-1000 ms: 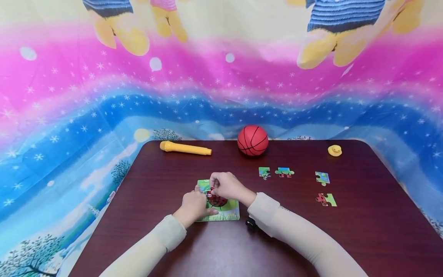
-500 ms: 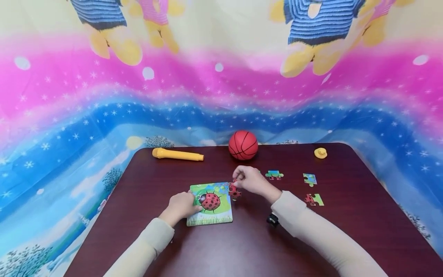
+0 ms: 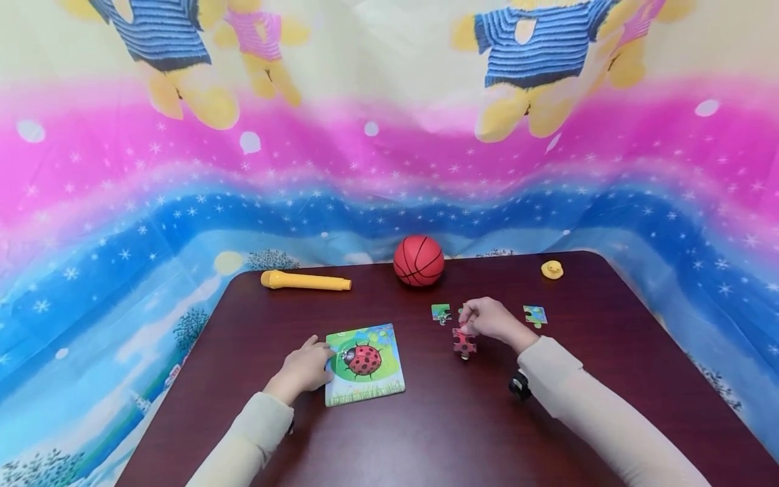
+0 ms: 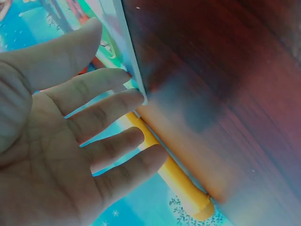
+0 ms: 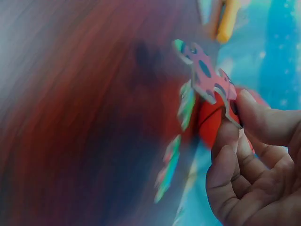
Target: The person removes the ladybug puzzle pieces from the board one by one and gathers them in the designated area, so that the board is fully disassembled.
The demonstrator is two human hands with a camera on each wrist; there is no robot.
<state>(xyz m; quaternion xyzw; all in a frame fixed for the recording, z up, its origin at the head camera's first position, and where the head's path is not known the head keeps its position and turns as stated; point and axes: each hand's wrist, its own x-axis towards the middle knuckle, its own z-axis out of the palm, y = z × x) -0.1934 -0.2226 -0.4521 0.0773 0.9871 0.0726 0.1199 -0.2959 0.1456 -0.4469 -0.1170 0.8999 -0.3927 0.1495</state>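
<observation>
A square board with a ladybug picture (image 3: pixel 365 365) lies on the table. My left hand (image 3: pixel 302 365) is at its left edge, fingers extended; in the left wrist view the fingertips (image 4: pixel 134 96) meet the board's edge (image 4: pixel 133 56). To the right of the board, my right hand (image 3: pixel 494 319) pinches a red, black-spotted jigsaw piece (image 3: pixel 464 343) above the table. In the right wrist view the thumb and a finger hold one end of that jigsaw piece (image 5: pixel 204 70). Beyond it lie a green jigsaw piece (image 3: pixel 441 313) and a blue-green one (image 3: pixel 535 314); another is mostly behind my hand.
Along the back of the dark wooden table (image 3: pixel 389 439) are a yellow toy microphone (image 3: pixel 306 281), a small red basketball (image 3: pixel 418 260) and a yellow rubber duck (image 3: pixel 552 270). A printed cloth (image 3: pixel 365 189) hangs behind the table.
My right hand has moved from over the board to the right, carrying the red jigsaw piece. My left hand has drawn back from the picture to the board's left edge. The head view has shifted.
</observation>
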